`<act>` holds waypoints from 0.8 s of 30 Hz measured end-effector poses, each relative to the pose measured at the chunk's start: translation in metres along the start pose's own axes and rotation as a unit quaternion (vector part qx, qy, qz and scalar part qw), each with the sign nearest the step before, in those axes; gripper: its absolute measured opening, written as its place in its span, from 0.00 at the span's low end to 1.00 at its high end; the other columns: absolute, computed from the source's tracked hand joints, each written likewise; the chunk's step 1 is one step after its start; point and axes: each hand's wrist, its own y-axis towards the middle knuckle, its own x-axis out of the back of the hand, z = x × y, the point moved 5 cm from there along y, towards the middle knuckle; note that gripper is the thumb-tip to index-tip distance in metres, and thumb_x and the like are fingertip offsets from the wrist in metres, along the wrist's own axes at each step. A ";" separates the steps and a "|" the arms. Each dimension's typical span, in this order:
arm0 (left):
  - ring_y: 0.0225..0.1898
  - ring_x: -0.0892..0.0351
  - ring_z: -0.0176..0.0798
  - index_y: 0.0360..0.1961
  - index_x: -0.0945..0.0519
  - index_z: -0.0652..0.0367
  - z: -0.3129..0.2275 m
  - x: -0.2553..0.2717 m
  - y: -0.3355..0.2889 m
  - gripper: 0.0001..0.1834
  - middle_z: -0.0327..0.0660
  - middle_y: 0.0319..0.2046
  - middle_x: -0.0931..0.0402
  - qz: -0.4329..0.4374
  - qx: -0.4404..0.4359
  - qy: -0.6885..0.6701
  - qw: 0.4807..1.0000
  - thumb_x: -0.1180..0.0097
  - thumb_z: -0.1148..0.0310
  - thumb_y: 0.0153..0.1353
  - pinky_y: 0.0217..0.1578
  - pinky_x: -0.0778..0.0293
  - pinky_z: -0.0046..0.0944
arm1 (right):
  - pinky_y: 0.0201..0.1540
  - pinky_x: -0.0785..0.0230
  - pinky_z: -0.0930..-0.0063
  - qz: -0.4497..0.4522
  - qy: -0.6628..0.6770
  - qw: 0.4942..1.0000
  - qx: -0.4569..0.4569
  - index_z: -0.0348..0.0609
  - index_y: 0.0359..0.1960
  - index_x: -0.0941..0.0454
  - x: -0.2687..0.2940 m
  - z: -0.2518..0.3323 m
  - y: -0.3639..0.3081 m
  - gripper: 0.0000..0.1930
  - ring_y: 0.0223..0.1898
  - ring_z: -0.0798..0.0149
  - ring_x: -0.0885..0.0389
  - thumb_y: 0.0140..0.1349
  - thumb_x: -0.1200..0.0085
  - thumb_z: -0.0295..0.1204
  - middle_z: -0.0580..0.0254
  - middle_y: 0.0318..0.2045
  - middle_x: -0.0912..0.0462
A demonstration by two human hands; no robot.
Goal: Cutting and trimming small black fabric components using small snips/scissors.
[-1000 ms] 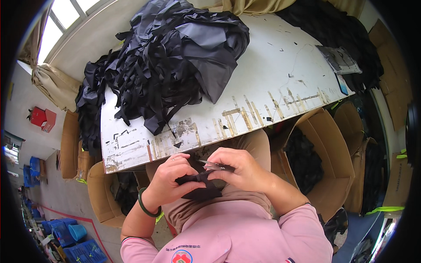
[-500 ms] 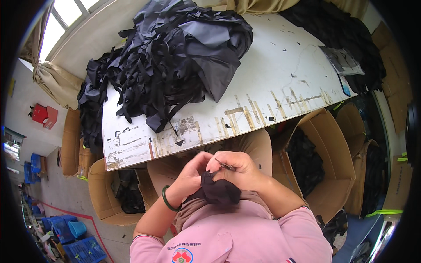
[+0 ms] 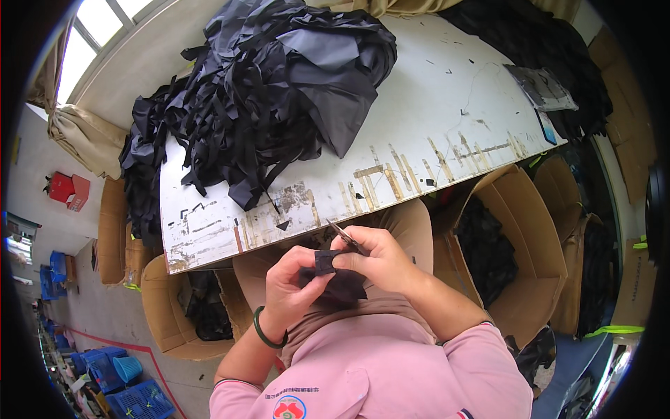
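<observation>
Over my lap, a small piece of black fabric (image 3: 342,288) is stretched between my hands, its upper edge folded into a flat band. My left hand (image 3: 287,281) pinches the left end of that band between thumb and fingers. From the right, the thumb of my right hand (image 3: 380,260) presses on the same band. Small scissors (image 3: 342,232) are tucked in my right hand, their pointed blades sticking out toward the table. The handles are mostly hidden by my fingers.
A large heap of black fabric pieces (image 3: 279,91) covers the left of the white table (image 3: 426,91). More black fabric (image 3: 537,49) lies at the far right, beside a clear plastic packet (image 3: 541,87). Cardboard boxes (image 3: 527,244) with black pieces flank my legs. Blue baskets (image 3: 139,401) stand at lower left.
My hands have drawn apart and turned the fabric, so its folded band now faces up between them. The scissors' blades now point away from me toward the table.
</observation>
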 end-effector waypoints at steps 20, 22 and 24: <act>0.44 0.24 0.36 0.27 0.27 0.60 0.009 -0.009 0.003 0.09 0.44 0.40 0.23 0.010 0.047 -0.164 0.985 0.41 0.84 0.50 0.51 0.31 0.37 | 0.15 0.56 0.87 0.046 0.303 0.930 -0.201 0.45 0.44 0.30 -0.010 -0.038 -0.002 0.14 0.14 0.84 0.45 0.60 0.40 0.28 0.77 0.24 0.33; 0.43 0.24 0.35 0.28 0.26 0.61 0.008 -0.006 0.002 0.08 0.44 0.39 0.23 0.029 0.002 -0.131 0.991 0.41 0.85 0.51 0.48 0.30 0.35 | 0.15 0.55 0.87 0.102 0.318 0.917 -0.220 0.45 0.44 0.28 -0.015 -0.038 -0.003 0.12 0.15 0.84 0.44 0.60 0.41 0.28 0.76 0.25 0.31; 0.41 0.24 0.34 0.28 0.25 0.63 0.008 -0.006 0.001 0.08 0.44 0.38 0.22 0.048 -0.042 -0.098 0.993 0.41 0.86 0.52 0.46 0.29 0.33 | 0.17 0.48 0.85 0.082 0.231 0.949 -0.197 0.44 0.43 0.27 -0.010 -0.023 -0.001 0.11 0.17 0.82 0.40 0.60 0.41 0.28 0.74 0.25 0.30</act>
